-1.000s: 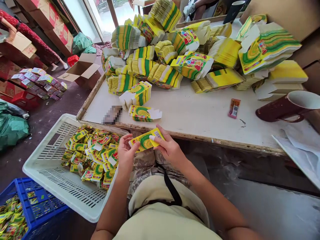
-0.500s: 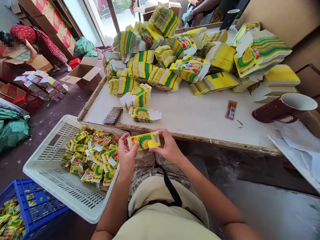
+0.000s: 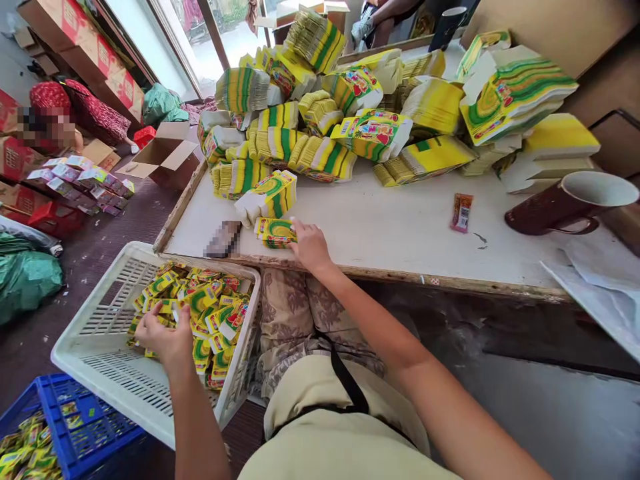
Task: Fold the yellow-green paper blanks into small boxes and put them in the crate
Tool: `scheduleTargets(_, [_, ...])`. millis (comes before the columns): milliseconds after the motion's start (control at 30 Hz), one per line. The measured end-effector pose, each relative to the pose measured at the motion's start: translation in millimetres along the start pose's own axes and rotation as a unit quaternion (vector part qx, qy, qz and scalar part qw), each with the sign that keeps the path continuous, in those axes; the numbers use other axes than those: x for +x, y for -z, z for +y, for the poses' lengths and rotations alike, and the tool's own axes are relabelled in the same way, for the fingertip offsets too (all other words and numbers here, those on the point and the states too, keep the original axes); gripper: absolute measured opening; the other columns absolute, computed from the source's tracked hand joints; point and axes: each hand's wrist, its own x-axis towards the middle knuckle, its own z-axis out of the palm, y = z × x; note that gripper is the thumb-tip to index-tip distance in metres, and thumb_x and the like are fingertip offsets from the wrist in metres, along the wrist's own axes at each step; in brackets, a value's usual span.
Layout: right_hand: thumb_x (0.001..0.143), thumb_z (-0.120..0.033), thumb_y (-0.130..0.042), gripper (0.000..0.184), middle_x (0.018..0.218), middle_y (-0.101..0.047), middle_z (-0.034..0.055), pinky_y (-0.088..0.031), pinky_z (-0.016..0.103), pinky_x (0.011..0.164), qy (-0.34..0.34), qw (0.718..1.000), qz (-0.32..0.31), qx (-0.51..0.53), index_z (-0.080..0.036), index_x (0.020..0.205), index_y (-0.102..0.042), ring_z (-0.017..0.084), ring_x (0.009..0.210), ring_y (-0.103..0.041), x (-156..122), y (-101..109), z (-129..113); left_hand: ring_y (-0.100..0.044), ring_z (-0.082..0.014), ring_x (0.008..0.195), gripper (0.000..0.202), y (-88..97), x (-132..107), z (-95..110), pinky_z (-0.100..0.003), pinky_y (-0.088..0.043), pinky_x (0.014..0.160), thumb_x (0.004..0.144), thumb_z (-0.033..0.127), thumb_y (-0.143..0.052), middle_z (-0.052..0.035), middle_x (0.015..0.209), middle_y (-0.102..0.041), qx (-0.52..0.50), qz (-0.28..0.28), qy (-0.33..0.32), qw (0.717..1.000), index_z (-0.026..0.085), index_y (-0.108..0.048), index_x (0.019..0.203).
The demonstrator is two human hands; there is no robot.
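Head view: carton heaps behind right hand

Bright daylight pours in through the doorway at the top, where it glares white. The desk is well lit with soft, faint shadows. Under its edge and on the floor it is dimmer. Lines bend near the edges. One blocky patch on the desk is blurred.
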Motion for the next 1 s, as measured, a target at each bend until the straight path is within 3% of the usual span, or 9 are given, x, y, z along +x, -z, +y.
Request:
scheduleTargets(67, [0.083,-0.010,-0.070,0.047,0.117,-0.066,0.0199,-0.044,0.044,0.095,-0.009,0.999,-0.022,-0.035,-0.008,0.127,-0.055,0.033,0.109,-0.058,10,-1,6,-0.049,-0.0338,0.124,0.050,-4.8,-4,-5,-0.054,-0.038,0.108,0.069,0.046,-0.074,-0.0119,0.117,-0.057,0.016,-0.012,0.010,1.000,0.018,-0.063,0.109])
scheduleTargets(167, [0.081,-0.007,-0.068,0.045,0.118,-0.064,0.0208,-0.043,0.044,0.094,-0.010,0.999,-0.013,-0.039,-0.007,0.124,-0.055,0.034,0.109,-0.056,4,3,4,-0.058,-0.0275,0.113,0.051,-28.4,-31,15,-0.043,-0.050,0.096,0.071,0.050,-0.074,-0.0099,0.115,-0.061,-0.158,-0.151,0.079,0.973,0.020,-0.062,0.111])
scheduleTargets(267, [0.080,-0.005,-0.065,0.049,0.119,-0.061,0.0187,-0.044,0.043,0.094,0.028,1.000,-0.004,0.006,-0.011,0.126,-0.049,0.032,0.110,-0.055,-21,17,-6,-0.061,-0.0250,0.114,0.060,-59.8,-64,54,-0.039,-0.050,0.098,0.068,0.049,-0.080,-0.0107,0.119,-0.064,-0.341,-0.282,0.113,0.890,0.022,-0.059,0.117])
scheduleTargets(367, [0.079,-0.004,-0.063,0.053,0.114,-0.060,0.0120,-0.048,0.040,0.087,0.103,0.981,-0.044,0.156,-0.018,0.127,-0.044,0.026,0.101,-0.058,-57,30,-16,-0.060,-0.0270,0.120,0.076,-82.2,-83,95,-0.040,-0.051,0.098,0.061,0.048,-0.087,-0.0106,0.130,-0.062,-0.521,-0.297,0.127,0.790,0.027,-0.056,0.127])
scheduleTargets(433, [0.080,-0.009,-0.066,0.052,0.102,-0.059,0.0052,-0.050,0.035,0.079,0.098,0.946,-0.093,0.296,-0.022,0.124,-0.043,0.021,0.088,-0.059,-80,35,-21,-0.063,-0.0266,0.115,0.066,-86.8,-88,116,-0.040,-0.052,0.097,0.066,0.055,-0.082,-0.0094,0.125,-0.065,-0.599,-0.256,0.171,0.739,0.026,-0.060,0.122])
scheduleTargets(567, [0.076,-0.031,-0.080,0.053,0.091,-0.057,-0.0015,-0.050,0.031,0.073,0.018,0.818,-0.159,0.553,-0.026,0.115,-0.043,0.015,0.077,-0.059,-107,38,-33,-0.067,-0.0258,0.098,0.058,-76.1,-89,147,-0.040,-0.053,0.091,0.075,0.069,-0.065,-0.0081,0.103,-0.070,-0.655,-0.250,0.199,0.685,0.020,-0.069,0.107])
scheduleTargets(700, [0.067,-0.041,-0.087,0.057,0.091,-0.058,-0.0012,-0.048,0.030,0.077,-0.016,0.770,-0.155,0.619,-0.025,0.106,-0.049,0.015,0.082,-0.057,-116,35,-47,-0.063,-0.0184,0.082,0.051,-66.5,-94,158,-0.031,-0.054,0.079,0.077,0.065,-0.065,-0.0035,0.089,-0.062,-0.667,-0.278,0.153,0.674,0.023,-0.067,0.106])
scheduleTargets(833, [0.060,-0.042,-0.091,0.055,0.084,-0.053,-0.0037,-0.045,0.026,0.068,-0.068,0.756,-0.141,0.636,-0.024,0.096,-0.054,0.012,0.075,-0.052,-117,26,-54,-0.051,-0.0124,0.065,0.050,-74.7,-97,150,-0.024,-0.048,0.062,0.074,0.070,-0.066,0.0014,0.076,-0.050,-0.660,-0.206,0.101,0.715,0.025,-0.063,0.095])
scheduleTargets(1000, [0.064,-0.042,-0.088,0.044,0.080,-0.058,-0.0033,-0.045,0.026,0.064,-0.080,0.794,-0.107,0.593,-0.023,0.090,-0.059,0.013,0.071,-0.055,-107,27,-36,-0.062,-0.0199,0.081,0.065,-86.1,-100,131,-0.031,-0.054,0.072,0.063,0.075,-0.072,-0.0035,0.090,-0.063,-0.600,-0.234,0.055,0.763,0.025,-0.065,0.104])
